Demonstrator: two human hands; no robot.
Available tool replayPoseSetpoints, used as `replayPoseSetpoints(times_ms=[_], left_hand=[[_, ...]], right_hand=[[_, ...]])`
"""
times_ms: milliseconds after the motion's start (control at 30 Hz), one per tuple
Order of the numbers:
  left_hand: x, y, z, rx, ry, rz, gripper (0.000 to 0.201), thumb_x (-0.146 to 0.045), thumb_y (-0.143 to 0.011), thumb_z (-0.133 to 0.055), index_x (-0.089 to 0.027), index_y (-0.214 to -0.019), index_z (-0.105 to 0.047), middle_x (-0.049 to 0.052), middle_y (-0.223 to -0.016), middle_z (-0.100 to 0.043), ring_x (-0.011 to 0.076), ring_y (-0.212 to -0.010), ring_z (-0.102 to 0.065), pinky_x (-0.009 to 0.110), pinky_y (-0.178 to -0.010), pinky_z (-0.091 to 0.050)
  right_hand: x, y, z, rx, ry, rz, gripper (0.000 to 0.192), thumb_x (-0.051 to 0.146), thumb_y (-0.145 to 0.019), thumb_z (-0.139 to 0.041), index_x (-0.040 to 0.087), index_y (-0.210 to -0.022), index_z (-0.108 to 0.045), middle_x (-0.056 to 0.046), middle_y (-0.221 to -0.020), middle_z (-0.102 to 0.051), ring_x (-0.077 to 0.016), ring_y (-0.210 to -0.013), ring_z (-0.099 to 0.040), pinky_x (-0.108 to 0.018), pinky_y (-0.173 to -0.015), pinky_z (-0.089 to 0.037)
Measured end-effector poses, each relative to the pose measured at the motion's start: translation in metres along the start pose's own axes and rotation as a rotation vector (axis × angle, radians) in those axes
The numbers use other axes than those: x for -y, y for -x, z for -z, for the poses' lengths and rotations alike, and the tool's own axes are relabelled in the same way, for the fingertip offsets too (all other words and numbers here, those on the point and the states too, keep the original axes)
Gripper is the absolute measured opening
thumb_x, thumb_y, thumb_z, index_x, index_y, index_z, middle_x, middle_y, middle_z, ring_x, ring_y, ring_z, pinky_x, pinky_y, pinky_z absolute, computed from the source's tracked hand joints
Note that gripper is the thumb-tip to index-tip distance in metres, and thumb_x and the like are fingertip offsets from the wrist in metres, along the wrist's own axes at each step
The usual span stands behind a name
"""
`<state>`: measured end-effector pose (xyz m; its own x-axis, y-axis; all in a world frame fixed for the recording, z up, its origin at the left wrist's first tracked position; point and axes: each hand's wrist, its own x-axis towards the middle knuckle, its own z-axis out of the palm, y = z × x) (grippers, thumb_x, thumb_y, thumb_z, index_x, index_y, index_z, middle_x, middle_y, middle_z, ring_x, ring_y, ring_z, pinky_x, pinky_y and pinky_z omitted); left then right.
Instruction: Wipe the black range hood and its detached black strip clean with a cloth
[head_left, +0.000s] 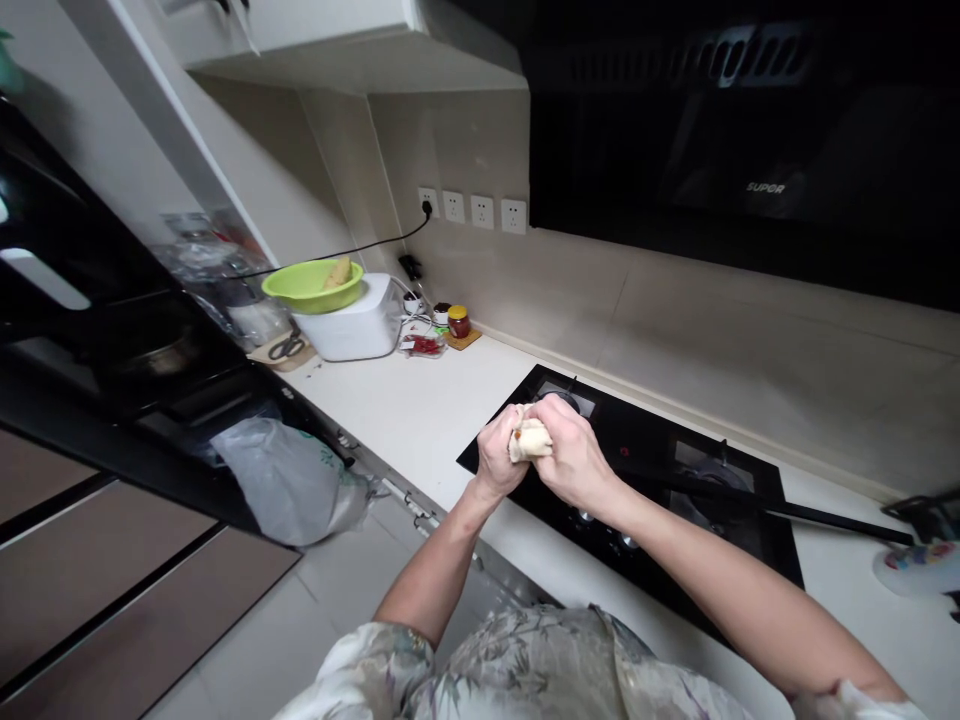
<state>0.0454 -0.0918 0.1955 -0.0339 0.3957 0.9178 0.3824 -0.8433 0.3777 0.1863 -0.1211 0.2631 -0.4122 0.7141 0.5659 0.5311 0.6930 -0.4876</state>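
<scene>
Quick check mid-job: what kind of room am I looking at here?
Most likely a home kitchen. A black gas hob is set into the white counter, a dark range hood hangs above it, and a green bowl sits by the wall sockets.

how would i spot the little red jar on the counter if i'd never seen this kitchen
Find the four wall sockets at the back of the white counter. Below them, right of the white appliance, the jar sits on a small tan mat. It alone has red contents and a yellow lid.
</scene>
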Motion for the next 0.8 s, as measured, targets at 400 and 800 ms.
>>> replayPoseSetpoints(times_ms=[400, 800], left_hand=[[-0.001, 0.003, -0.003, -0.032, 0.012, 0.008, 0.014, -0.023, -0.092, -0.060, -0.021, -0.083, -0.049, -0.002, -0.071, -0.050, 0.0130, -0.057, -0.048, 0.025, -0.053, -0.040], [-0.003, -0.002, -0.005, -0.025, -0.011, 0.021, 0.022, -0.019, -0.091, -0.063, -0.022, -0.079, -0.045, -0.003, -0.067, -0.046, 0.0121, -0.055, -0.044, 0.025, -0.052, -0.037]], right_hand=[[0.009, -0.006, -0.004, -0.003, 0.042, -0.061, 0.014, 0.011, -0.073, -0.050, 0.021, -0.083, -0.051, -0.003, -0.086, -0.055, -0.0165, -0.077, -0.051, -0.026, -0.067, -0.037], [0.008, 0.002, 0.004, -0.070, 0.079, 0.009, 0.015, 0.010, -0.073, -0.048, 0.021, -0.084, -0.050, -0.004, -0.086, -0.053, -0.0175, -0.078, -0.049, -0.027, -0.068, -0.039]])
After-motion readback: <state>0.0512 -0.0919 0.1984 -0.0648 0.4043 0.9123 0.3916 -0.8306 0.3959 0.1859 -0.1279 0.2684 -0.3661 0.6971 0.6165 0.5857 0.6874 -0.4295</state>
